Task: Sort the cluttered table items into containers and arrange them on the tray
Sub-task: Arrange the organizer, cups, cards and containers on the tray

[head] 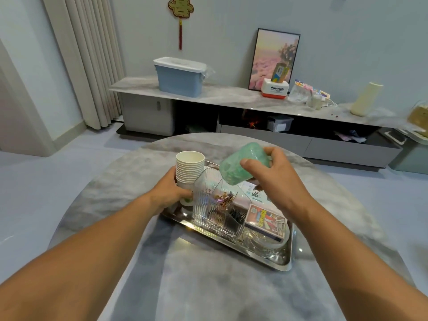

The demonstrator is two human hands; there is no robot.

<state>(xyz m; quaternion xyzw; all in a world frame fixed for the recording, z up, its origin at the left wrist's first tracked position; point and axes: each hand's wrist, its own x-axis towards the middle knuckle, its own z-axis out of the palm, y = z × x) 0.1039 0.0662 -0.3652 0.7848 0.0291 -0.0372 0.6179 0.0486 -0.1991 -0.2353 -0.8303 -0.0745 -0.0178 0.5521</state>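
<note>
The left hand curls its fingers round the base of a stack of white paper cups, which stands upright at the tray's ten o'clock corner. The right hand holds a green textured cup tilted in the air above the tray's twelve o'clock side, thumb and fingers clamped on its wall. On the steel tray a clear ribbed organizer holds small dark clips and mixed bits in its compartments (contents too small to name), with a printed box just beside it at three o'clock and a clear round dish under that box. The tray sits on the round grey worktop, whose six o'clock half lies bare between the forearms.
</note>
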